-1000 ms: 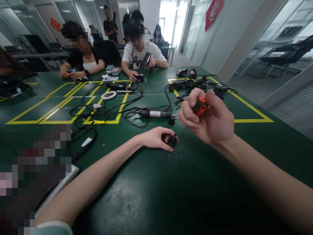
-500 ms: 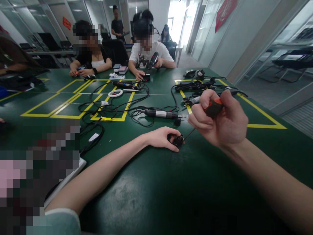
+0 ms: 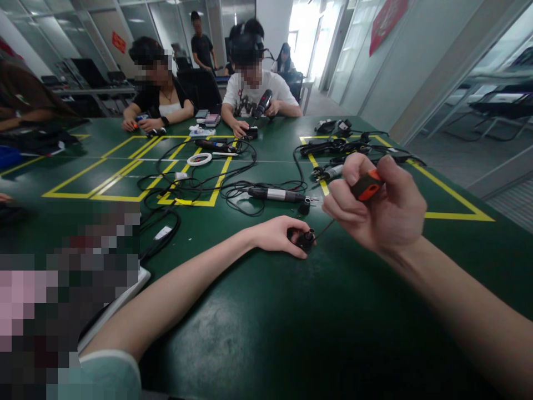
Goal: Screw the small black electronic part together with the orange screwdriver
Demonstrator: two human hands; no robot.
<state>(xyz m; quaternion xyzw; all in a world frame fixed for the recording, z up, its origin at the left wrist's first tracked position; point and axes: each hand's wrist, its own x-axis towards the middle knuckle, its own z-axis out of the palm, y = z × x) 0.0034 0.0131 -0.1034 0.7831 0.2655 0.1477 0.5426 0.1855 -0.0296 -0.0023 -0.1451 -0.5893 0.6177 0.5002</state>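
My left hand (image 3: 278, 235) rests on the green table, its thumb and fingers curled round a small black part with a metal tube end (image 3: 307, 240). My right hand (image 3: 381, 205) is raised to the right of it, closed round the orange and black handle of a screwdriver (image 3: 368, 186). The thin shaft runs down and left to the side of the black part; where its tip sits exactly is too small to make out. Just behind lies a black and silver pen-shaped tool (image 3: 277, 194) with a cable, next to a small black cap-like piece (image 3: 303, 208).
Black cables (image 3: 166, 189) lie in loops across yellow tape outlines. A white ring (image 3: 199, 159) and more corded tools (image 3: 333, 145) lie farther back. Across the table a person in white (image 3: 266, 89) holds a power drill (image 3: 263, 104); another person sits beside them.
The screwdriver handle has turned in my right hand, so more of its orange face shows. My left hand keeps its hold on the black part. The whole view has shifted slightly.
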